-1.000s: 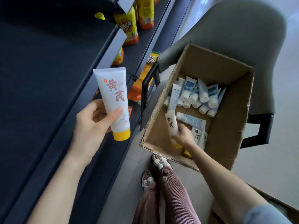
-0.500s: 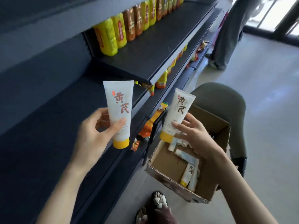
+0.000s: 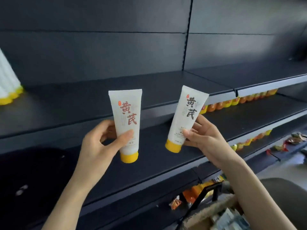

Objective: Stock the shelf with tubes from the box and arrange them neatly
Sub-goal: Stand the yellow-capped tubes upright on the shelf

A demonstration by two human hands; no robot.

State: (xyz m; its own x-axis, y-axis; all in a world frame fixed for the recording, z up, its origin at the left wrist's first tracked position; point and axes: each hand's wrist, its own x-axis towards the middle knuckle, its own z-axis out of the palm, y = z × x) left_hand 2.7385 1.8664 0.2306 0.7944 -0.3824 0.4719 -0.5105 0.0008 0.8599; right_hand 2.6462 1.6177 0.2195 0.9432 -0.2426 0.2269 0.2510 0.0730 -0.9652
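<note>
In the middle of the frame I see two white tubes with yellow caps, both with the cap down. The left tube (image 3: 126,120) is upright in the left hand (image 3: 99,146), with the thumb curled over its front and the fingers behind. The right tube (image 3: 186,118) leans its top to the right, pinched between thumb and fingers of the right hand (image 3: 204,138). Both are in the air before the dark shelf (image 3: 166,83). At the left edge a row of similar tubes (image 3: 8,83) stands on it. The cardboard box (image 3: 216,211) is at lower right, blurred.
</note>
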